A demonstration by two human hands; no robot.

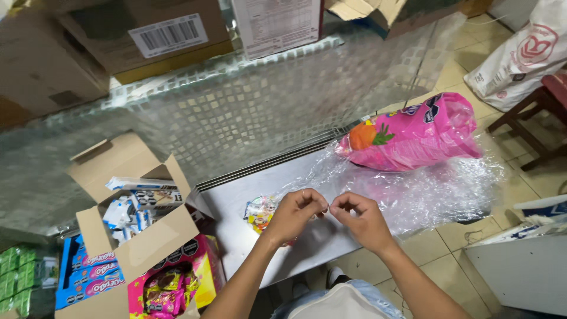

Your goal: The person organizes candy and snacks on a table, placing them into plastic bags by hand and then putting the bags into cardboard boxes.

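Note:
My left hand (297, 211) and my right hand (361, 218) meet fingertip to fingertip over a metal shelf (236, 230), pinching the edge of a clear plastic wrap (425, 192) between them. A small colourful sweet packet (260, 212) lies under my left hand on the shelf. A large pink bag (413, 134) with an orange fruit picture rests on the crinkled wrap to the right, apart from both hands.
An open cardboard box (139, 207) with white and blue packets stands at left, above pink and blue snack boxes (88, 274). A tiled glass counter (236, 100) rises behind, with cardboard boxes (147, 32) on it. A white sack (520, 53) and a wooden stool (540, 109) stand at right.

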